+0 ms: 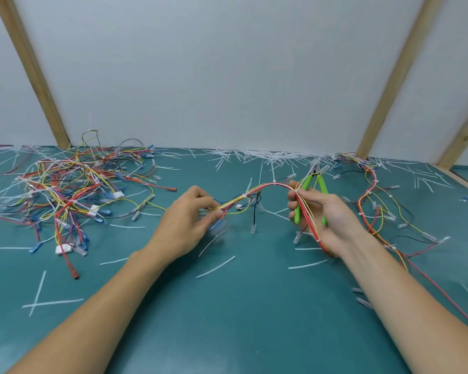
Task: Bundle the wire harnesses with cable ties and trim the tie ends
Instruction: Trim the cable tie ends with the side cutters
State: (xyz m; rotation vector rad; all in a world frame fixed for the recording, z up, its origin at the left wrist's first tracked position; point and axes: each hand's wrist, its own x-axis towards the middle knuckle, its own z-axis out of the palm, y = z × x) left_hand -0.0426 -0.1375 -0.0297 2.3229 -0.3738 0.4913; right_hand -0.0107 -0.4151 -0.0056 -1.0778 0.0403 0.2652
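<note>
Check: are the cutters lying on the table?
No, the right hand holds the green cutters together with the wires, above the table.

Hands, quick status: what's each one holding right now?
Left hand: pinches one end of the wire harness.
Right hand: grips the green-handled cutters and the same wire harness, which runs across its palm.

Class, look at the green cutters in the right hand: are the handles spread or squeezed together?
Spread. The cutters sit in the right hand with the two green handles splayed apart in a V, meeting only at the head.
</note>
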